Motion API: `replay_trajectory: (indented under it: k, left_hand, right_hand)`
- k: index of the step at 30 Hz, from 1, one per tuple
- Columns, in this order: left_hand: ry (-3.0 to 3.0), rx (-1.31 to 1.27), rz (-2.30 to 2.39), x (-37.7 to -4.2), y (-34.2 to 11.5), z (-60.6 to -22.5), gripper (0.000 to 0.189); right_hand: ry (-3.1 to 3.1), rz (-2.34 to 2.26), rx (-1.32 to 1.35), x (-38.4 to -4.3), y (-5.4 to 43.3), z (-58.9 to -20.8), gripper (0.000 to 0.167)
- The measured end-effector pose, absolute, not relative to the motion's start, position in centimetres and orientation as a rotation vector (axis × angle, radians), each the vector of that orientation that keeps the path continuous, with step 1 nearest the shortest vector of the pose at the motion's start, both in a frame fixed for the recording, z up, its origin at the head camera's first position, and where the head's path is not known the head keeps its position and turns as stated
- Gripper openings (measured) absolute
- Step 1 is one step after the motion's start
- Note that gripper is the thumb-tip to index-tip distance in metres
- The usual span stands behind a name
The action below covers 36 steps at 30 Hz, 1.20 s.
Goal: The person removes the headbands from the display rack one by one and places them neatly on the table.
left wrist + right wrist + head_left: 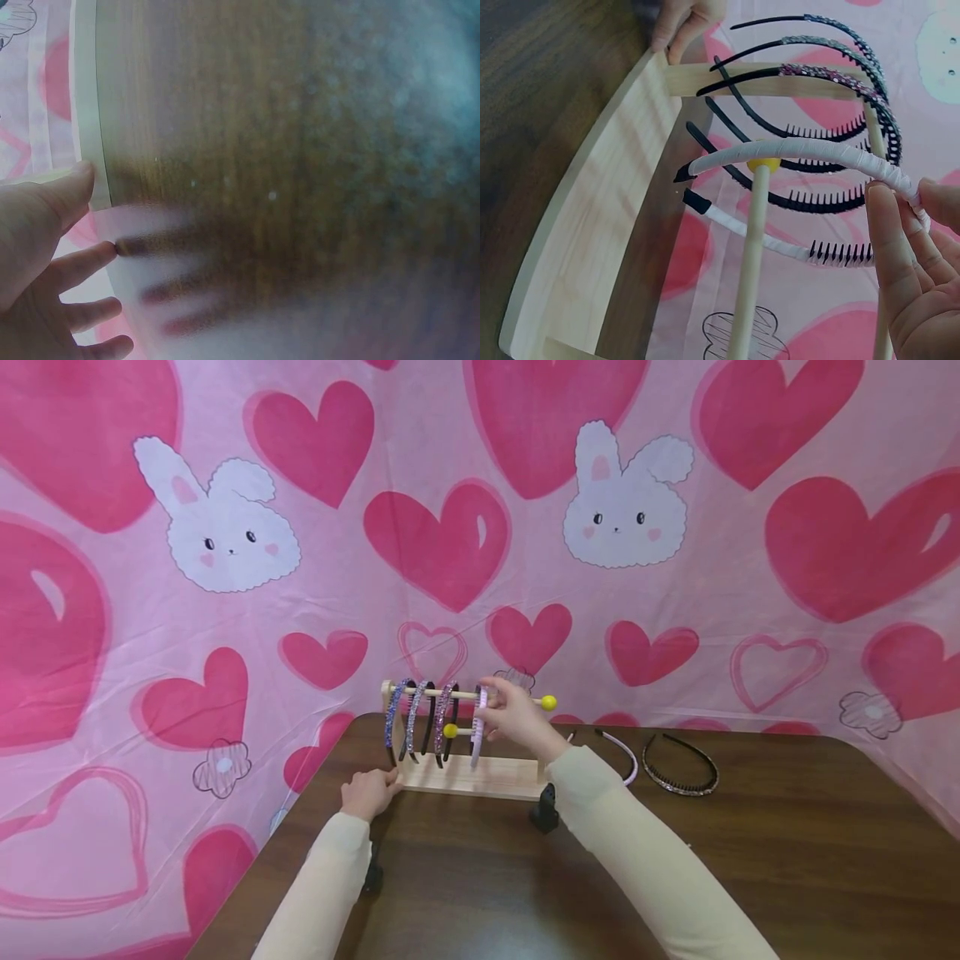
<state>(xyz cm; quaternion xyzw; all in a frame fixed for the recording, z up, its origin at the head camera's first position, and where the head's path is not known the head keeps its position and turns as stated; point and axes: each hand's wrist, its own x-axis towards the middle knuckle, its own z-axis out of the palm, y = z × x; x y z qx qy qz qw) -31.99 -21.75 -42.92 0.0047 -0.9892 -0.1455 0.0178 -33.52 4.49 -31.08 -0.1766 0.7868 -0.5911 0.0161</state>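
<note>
My right hand (517, 718) pinches a pale wrapped headband (780, 152) at its crown, between thumb and fingers. This headband loops round the upper rod of a wooden headband rack (472, 778), its ends hanging down, with comb teeth inside. Left of it on that rod hang a blue beaded headband (391, 727), a silver one (412, 723) and a pink-purple one (442, 718). At the rack's left end, my left hand (367, 793) holds the base's corner; the left wrist view shows its thumb (71, 191) against the wood, other fingers spread.
On the brown table (465, 877), right of the rack, lie another pale headband (628, 756) and a dark beaded one (682, 789). A further headband tip shows behind my right wrist. Yellow balls (549, 702) cap the rods. A heart-patterned cloth (450, 543) hangs behind.
</note>
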Motion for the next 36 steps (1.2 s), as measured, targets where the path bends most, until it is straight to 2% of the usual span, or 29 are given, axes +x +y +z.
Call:
replay_trajectory:
  k: [36]
  left_hand:
    - [-3.071,0.012,-0.444,-32.0,-21.9,-43.3,0.045]
  right_hand:
    - [2.482,-1.923,-0.723,-32.3,8.7,-27.0,0.052]
